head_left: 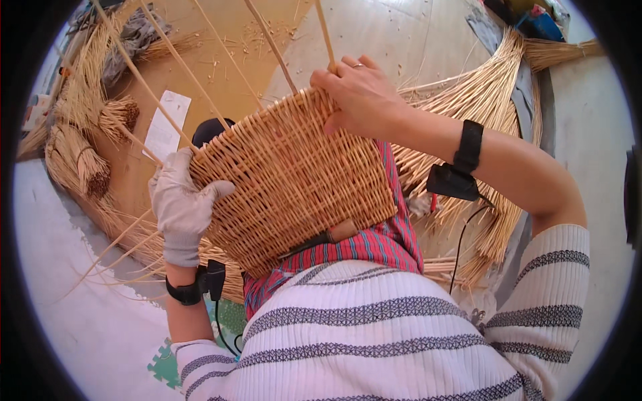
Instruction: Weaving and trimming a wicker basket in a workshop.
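A woven wicker piece (294, 174), tan and roughly rectangular, leans tilted across my lap. Several long bare stakes (187, 67) stick out from its far edge. My left hand (182, 200), in a whitish work glove, grips its left edge, the thumb lying on the woven face. At the far right corner my right hand (364, 93), bare with a ring, is closed over the rim beside one upright stake; its fingertips partly hide behind the edge. Below the weave, on the red plaid cloth (401, 244) over my lap, lies a tool with a brown handle (343, 230) and a dark end.
A large fanned bundle of wicker rods (481, 87) spreads on the right. More tied bundles (87, 160) lie at the left. A white paper sheet (167, 123) and cut scraps are on the floor. Black cables (458, 247) hang from bands on both my wrists.
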{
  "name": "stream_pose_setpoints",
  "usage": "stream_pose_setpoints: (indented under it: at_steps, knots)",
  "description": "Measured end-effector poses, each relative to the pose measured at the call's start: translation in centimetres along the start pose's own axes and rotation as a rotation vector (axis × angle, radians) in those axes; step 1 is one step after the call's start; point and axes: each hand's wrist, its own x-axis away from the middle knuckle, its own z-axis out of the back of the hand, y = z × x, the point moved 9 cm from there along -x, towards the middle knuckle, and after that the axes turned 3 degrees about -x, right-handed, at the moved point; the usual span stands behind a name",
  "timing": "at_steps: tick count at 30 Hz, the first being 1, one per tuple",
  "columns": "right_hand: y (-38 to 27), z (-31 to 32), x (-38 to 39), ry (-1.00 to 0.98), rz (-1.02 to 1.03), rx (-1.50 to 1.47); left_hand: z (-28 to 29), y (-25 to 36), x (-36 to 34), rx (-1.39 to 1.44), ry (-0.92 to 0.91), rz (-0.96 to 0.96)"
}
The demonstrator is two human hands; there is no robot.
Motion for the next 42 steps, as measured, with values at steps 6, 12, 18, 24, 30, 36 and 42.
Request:
stream_pose_setpoints:
  at_steps: [6, 12, 18, 24, 30, 36, 42]
  knots:
    - [0.3, 1.3, -0.6, 0.132, 0.112, 0.031, 1.0, 2.7, 0.7, -0.34, 0.145, -0.153]
    - [-2.2, 1.7, 2.6, 0.365, 0.162, 0.089, -2.1, -2.4, -0.6, -0.181, -0.055, -0.006]
    - [-8.0, -9.9, 15.3, -0.149, 0.369, -0.817, -3.9, -5.3, -0.3, -0.232, -0.073, -0.165]
    - [-7.0, -11.4, 18.0, 0.212, 0.364, -0.781, -5.0, -1.8, 0.6, -0.592, 0.0, -0.186]
    - [-6.9, -11.0, 17.6, 0.175, 0.406, -0.78, -11.3, 9.4, 2.3, -0.327, -0.153, -0.508]
    - [1.4, -6.6, 21.1, 0.516, 0.026, -1.218, -14.4, 8.8, 3.7, -0.607, -0.033, -0.608]
    - [19.1, -23.4, 33.9, 0.7, -0.997, -0.948, -14.6, 9.2, 4.1, -0.582, -0.012, -0.597]
